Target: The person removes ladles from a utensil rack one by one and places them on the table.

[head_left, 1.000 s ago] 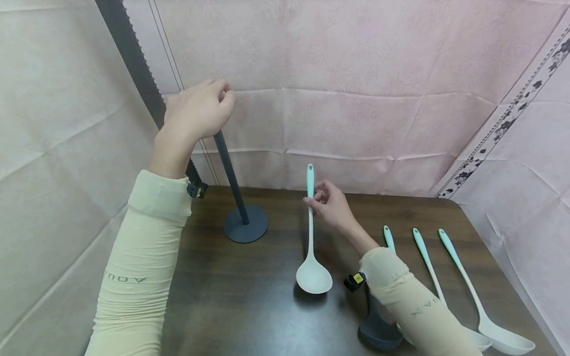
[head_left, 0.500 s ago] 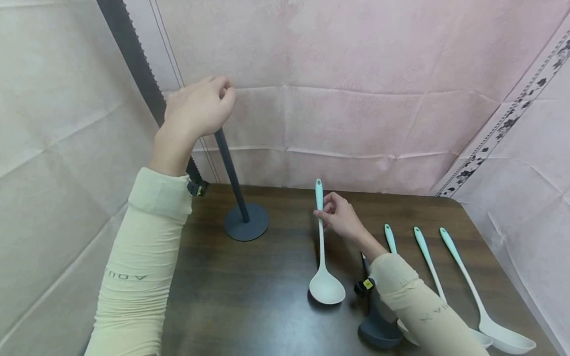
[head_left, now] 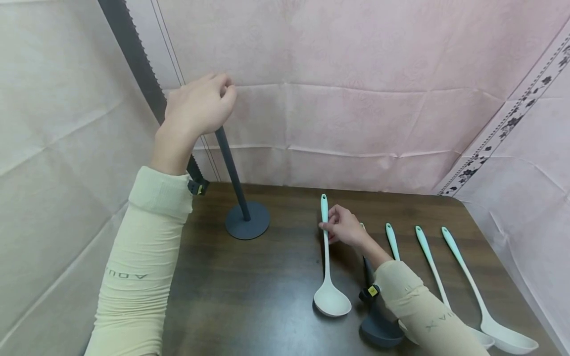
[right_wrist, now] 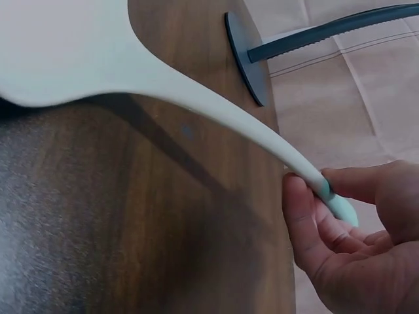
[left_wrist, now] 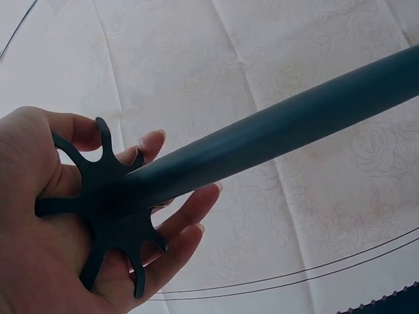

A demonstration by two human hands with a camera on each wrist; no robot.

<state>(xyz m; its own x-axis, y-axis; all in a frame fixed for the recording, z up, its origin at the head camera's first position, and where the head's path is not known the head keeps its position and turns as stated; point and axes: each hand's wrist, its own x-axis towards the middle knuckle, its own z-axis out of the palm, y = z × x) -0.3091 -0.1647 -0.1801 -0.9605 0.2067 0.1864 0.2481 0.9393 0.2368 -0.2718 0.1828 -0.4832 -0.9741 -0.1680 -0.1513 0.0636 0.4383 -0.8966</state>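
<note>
Pink cloth backs the dark counter; my left hand grips the rack by its pronged top. Right of it, my right hand pinches the ladle near its tip, bowl on the counter. That light pinch could let it swing or slip.

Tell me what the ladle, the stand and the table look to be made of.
Ladle: likely silicone or plastic, matte off-white with a teal handle end, its thin handle curved. Stand: dark grey, smooth and matte, perhaps coated metal or plastic; I cannot tell which. Table: dark wood or wood-look laminate, grain streaks with a slight sheen.
</note>
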